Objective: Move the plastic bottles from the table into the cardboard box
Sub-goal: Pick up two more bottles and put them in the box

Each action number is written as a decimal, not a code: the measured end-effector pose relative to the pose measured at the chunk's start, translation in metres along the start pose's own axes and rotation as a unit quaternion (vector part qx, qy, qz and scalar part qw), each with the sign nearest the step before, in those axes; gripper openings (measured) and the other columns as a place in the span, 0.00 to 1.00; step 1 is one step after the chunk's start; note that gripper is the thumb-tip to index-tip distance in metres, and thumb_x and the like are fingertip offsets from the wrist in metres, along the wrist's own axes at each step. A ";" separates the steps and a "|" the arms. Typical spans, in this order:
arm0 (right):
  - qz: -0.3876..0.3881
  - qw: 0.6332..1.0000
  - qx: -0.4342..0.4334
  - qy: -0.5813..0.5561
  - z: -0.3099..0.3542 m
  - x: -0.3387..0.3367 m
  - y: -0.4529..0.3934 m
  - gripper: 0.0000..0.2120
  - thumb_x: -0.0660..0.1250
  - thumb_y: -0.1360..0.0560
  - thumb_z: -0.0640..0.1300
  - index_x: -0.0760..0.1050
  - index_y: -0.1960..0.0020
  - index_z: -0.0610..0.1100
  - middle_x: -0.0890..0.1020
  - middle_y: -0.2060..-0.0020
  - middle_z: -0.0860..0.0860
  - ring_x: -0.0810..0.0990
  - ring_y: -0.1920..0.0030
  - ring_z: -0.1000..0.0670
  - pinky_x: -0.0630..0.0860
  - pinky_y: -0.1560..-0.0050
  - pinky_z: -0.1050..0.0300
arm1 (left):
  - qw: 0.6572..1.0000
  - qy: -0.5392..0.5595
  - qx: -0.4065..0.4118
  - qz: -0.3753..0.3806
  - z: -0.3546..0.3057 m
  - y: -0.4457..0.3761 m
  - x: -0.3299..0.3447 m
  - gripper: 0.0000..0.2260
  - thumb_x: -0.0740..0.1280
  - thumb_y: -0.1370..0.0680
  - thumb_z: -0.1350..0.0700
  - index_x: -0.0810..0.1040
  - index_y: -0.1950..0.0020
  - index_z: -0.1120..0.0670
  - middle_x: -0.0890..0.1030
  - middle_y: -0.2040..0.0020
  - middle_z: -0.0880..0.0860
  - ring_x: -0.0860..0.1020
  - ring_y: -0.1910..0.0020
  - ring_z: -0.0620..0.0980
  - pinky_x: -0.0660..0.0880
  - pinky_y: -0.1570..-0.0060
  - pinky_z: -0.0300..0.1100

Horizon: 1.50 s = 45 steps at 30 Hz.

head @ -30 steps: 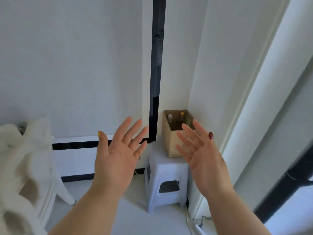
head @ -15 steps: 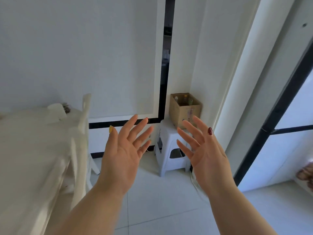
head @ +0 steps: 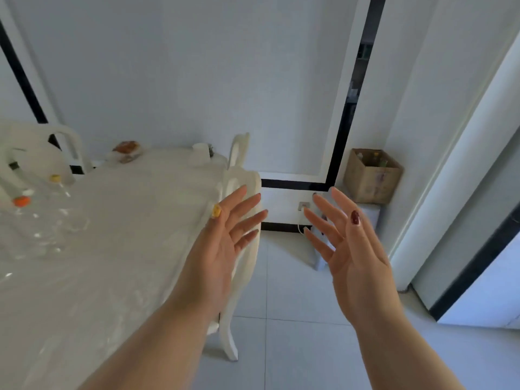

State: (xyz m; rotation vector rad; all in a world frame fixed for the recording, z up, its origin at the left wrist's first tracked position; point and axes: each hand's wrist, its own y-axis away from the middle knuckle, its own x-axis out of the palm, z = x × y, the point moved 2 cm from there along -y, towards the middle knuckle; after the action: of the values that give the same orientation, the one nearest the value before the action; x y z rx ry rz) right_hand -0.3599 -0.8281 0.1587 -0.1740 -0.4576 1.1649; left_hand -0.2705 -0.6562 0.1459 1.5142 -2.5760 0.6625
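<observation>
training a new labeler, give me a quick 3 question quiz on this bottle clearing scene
1. True or false: both hands are empty and open.
2. Where does the cardboard box stand? A) on the table B) on a white stool in the corner C) on the floor by the chair
3. Fill in: the clear plastic bottles lie at the ____ end of the table in the head view.

Key
1. True: left hand and right hand hold nothing, fingers spread.
2. B, on the stool.
3. Left.
</observation>
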 end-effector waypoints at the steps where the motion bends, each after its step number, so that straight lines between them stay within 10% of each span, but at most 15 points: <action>1: 0.013 1.000 -0.003 0.006 0.000 0.020 0.008 0.38 0.70 0.33 0.69 0.71 0.28 0.52 0.79 0.32 0.51 0.78 0.32 0.48 0.71 0.32 0.42 | 1.000 -0.008 0.006 -0.013 -0.011 0.012 -0.018 0.27 0.50 0.21 0.41 0.69 0.26 0.49 0.78 0.29 0.50 0.77 0.31 0.52 0.66 0.28 0.56; 15: 0.043 0.999 -0.015 0.000 -0.085 0.340 0.085 0.30 0.69 0.31 0.68 0.73 0.33 0.56 0.81 0.36 0.54 0.80 0.35 0.50 0.75 0.36 0.49 | 0.979 -0.148 0.083 -0.118 -0.161 0.134 -0.337 0.35 0.66 0.29 0.29 0.71 0.28 0.46 0.78 0.30 0.49 0.77 0.32 0.52 0.69 0.32 0.52; 20: 0.047 0.999 0.004 0.002 -0.119 0.429 0.078 0.27 0.65 0.29 0.61 0.73 0.32 0.54 0.82 0.37 0.54 0.80 0.35 0.51 0.75 0.34 0.47 | 0.971 -0.165 0.083 -0.153 -0.187 0.139 -0.434 0.23 0.60 0.24 0.40 0.72 0.30 0.44 0.78 0.30 0.48 0.77 0.32 0.51 0.70 0.33 0.52; 34: 0.127 0.979 0.089 0.132 -0.274 0.583 -0.058 0.16 0.66 0.20 0.46 0.72 0.33 0.56 0.80 0.37 0.57 0.78 0.41 0.65 0.74 0.36 0.59 | 0.939 -0.211 -0.018 -0.273 -0.131 0.054 -0.634 0.22 0.68 0.30 0.43 0.76 0.36 0.42 0.80 0.34 0.44 0.78 0.36 0.41 0.71 0.34 0.44; 45: 0.149 0.918 0.173 0.323 -0.392 0.634 -0.145 0.30 0.70 0.24 0.51 0.65 0.26 0.47 0.72 0.29 0.51 0.69 0.27 0.51 0.67 0.32 0.56 | 0.875 -0.344 -0.219 -0.263 -0.057 -0.006 -0.731 0.35 0.74 0.36 0.45 0.70 0.29 0.43 0.73 0.28 0.46 0.71 0.28 0.43 0.66 0.31 0.43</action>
State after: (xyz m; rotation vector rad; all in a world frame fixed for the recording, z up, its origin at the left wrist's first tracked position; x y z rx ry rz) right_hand 0.1320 -0.2663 0.0232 -0.3132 0.3736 1.3827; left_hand 0.0975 -0.0403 -0.0069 2.3951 -2.2227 -0.5840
